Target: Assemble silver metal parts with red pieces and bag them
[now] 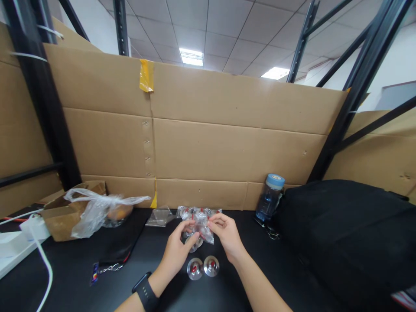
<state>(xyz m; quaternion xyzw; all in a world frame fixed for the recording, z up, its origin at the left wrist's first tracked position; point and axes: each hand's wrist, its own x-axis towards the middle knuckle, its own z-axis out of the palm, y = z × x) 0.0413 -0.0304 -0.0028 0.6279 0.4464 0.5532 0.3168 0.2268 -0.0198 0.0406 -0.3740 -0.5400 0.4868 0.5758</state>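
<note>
Packet (pixel 207 234), clear, crinkled and glossy with red showing through, is between the two hands above the middle of the table (pixel 256 260). Behind it, more packets (pixel 185 212) with shiny, red-centred contents lie near the cardboard wall (pixel 208 193). Two bare discs (pixel 211 266), round, silvery and red in the middle, sit side by side nearer the person; a third disc (pixel 194 247) is partly hidden by the left hand (pixel 177 249). At far left, a tied bag (pixel 87 219) lies against a box (pixel 61 219), and something round and orange (pixel 119 212) shows through its film. A bottle (pixel 268 199) with a blue lid stands at right. Both forearms reach in from below, palms turned inward. The right hand (pixel 229 238) pinches the packet's edge between thumb and fingers; the left thumb and forefinger stand slightly apart at its other side, and whether they grip cannot be told.
</note>
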